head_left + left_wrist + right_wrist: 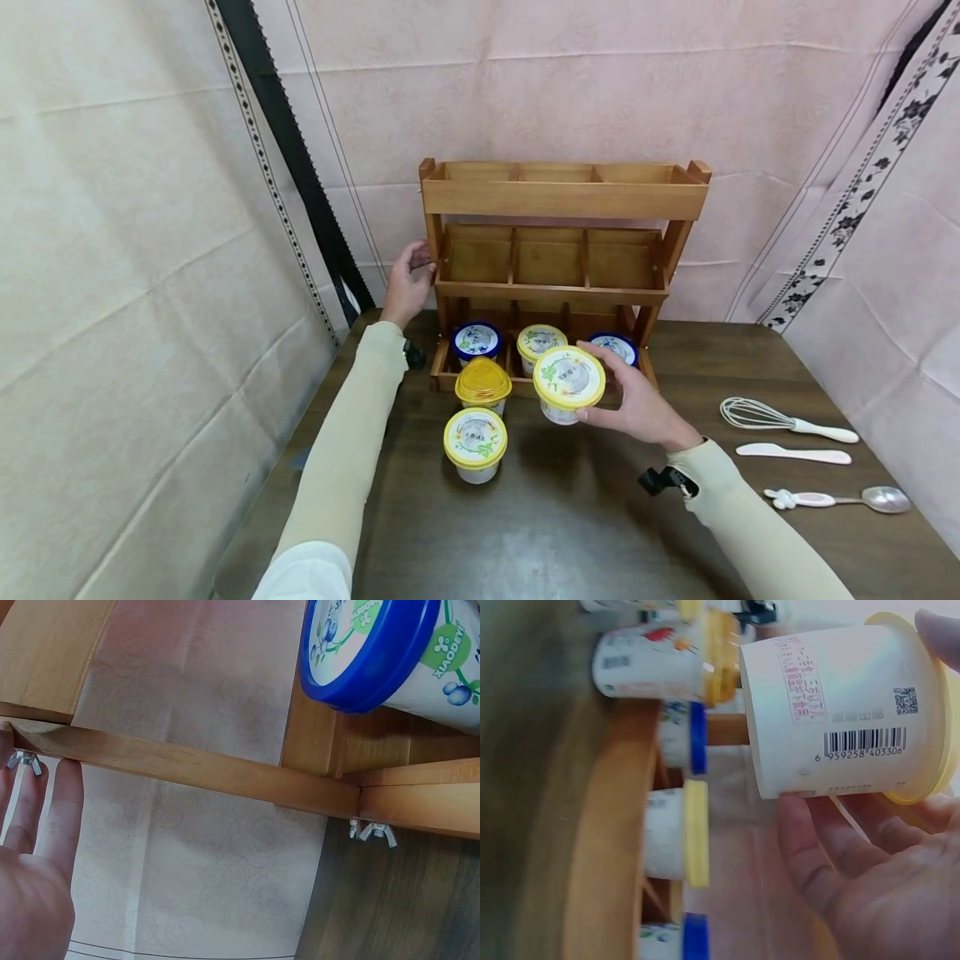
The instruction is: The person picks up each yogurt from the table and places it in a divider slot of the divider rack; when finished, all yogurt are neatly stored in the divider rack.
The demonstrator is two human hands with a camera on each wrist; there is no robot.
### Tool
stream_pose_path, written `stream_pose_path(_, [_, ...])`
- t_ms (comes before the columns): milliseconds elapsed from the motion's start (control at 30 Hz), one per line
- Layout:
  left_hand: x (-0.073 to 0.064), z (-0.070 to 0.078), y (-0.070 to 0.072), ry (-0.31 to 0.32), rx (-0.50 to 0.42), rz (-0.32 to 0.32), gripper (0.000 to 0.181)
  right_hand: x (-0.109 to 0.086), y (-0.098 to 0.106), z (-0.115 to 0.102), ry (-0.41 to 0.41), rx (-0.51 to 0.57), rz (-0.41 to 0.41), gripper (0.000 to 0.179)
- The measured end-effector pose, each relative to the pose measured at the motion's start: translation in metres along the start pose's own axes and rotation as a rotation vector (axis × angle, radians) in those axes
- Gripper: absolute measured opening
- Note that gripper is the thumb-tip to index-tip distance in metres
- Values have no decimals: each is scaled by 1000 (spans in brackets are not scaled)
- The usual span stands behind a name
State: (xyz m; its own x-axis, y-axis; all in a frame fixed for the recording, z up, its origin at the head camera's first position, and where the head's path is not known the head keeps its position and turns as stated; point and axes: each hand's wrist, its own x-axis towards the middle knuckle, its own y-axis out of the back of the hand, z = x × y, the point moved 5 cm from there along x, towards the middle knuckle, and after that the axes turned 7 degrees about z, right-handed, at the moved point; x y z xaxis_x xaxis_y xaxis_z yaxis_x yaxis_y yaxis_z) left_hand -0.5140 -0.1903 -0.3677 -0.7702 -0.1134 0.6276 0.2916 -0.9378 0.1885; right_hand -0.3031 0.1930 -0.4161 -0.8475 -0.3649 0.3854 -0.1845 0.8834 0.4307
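My right hand (633, 404) grips a white tub with a yellow lid (568, 379), thumb and fingers round its sides. The tub is held up in front of the rack's lowest tier, and its barcode side (855, 712) faces the right wrist camera. At the left side of the wooden rack (562, 200), my left hand (407, 283) touches the side post (187, 769). Its fingers (64, 817) lie straight against the post's edge, close to a wing nut (26, 760). On the lowest tier stand two blue-lidded tubs (477, 340) and a yellow-lidded tub (540, 343).
In front of the rack stand a tub with a domed amber lid (483, 382) and another yellow-lidded tub (476, 442). A whisk (780, 418), a white-handled knife (793, 453) and a spoon (840, 499) lie on the right of the dark table (525, 542). Fabric hangs behind.
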Motion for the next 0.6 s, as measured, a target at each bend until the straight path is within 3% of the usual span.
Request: stream_pose_path(600, [-1, 0, -1, 26, 23, -4, 42, 31, 47, -23, -18, -75, 189, 95])
